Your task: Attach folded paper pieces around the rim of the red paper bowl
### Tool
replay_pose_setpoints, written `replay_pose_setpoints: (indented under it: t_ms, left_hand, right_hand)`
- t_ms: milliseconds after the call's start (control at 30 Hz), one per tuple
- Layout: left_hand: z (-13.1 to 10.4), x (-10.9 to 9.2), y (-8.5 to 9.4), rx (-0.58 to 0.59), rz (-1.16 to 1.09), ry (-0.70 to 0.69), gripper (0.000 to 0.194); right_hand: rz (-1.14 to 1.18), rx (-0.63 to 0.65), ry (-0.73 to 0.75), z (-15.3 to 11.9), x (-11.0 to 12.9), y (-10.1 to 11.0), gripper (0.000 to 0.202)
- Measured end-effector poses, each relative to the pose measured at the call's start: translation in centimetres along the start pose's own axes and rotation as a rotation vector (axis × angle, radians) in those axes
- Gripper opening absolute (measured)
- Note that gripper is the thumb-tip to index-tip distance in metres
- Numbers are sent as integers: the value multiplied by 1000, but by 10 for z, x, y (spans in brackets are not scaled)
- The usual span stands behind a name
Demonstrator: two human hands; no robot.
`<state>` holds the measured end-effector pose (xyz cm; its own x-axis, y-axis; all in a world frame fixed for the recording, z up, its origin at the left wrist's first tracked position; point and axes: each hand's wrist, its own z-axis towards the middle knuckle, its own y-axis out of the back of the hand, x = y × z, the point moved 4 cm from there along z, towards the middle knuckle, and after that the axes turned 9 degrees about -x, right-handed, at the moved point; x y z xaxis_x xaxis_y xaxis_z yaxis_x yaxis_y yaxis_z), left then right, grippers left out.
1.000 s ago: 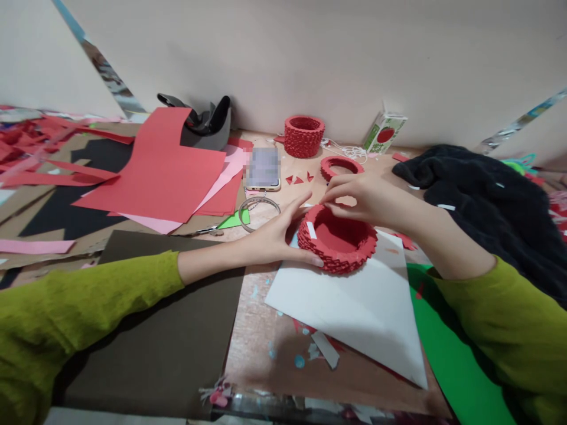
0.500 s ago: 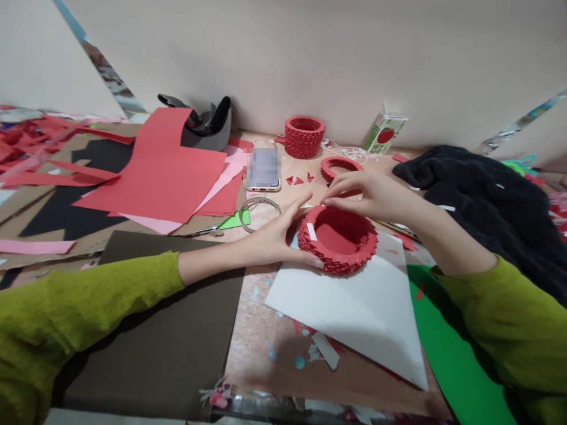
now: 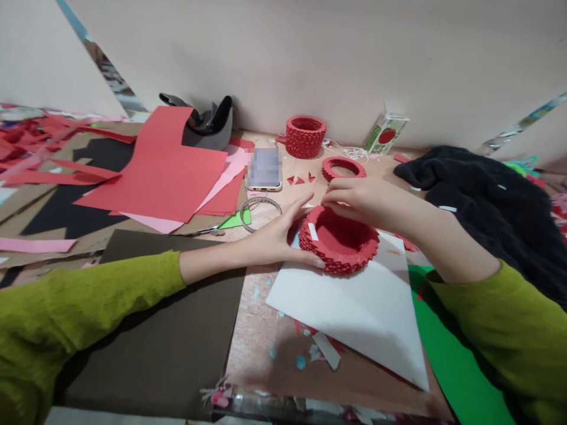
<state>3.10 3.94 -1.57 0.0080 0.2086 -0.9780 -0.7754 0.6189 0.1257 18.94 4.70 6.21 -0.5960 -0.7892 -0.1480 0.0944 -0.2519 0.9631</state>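
A shallow red bowl [image 3: 339, 242] built from small folded paper pieces sits on a white sheet [image 3: 354, 310]. My left hand [image 3: 277, 233] cups its left side, thumb along the near rim and fingers at the far rim. My right hand [image 3: 358, 198] rests on the far rim, its fingertips pinched together there; whether a small piece is between them cannot be seen. A white strip lies inside the bowl at its left wall. Both my sleeves are olive green.
Behind stand a taller red paper cup [image 3: 305, 136], a red paper ring [image 3: 343, 168], loose red triangles [image 3: 299, 179], a phone [image 3: 264, 168], a metal ring [image 3: 261, 211], a tape dispenser [image 3: 208, 124] and a small carton [image 3: 385, 134]. Red sheets [image 3: 162, 171] lie left, dark cloth [image 3: 487, 206] right, green paper [image 3: 456, 366] near right.
My right hand has sunk slightly onto the far rim of the bowl, fingers drawing closer together. My left hand and the bowl have stayed put.
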Motion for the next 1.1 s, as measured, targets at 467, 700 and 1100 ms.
replay_pose_setpoints:
  t_ms: [467,700,1100]
  left_hand:
    - [0,-1,-1,12,-21,-15,119]
    - [-1,0,-2,1,-45,-11,121]
    - [-1,4,0,-2,9,-14,122]
  right_hand:
    - [-50,32,-33,2,5,2,38]
    - [109,-37,-115,2,-7,-5,28]
    - [266,-68,-221,-1,-1,10,25]
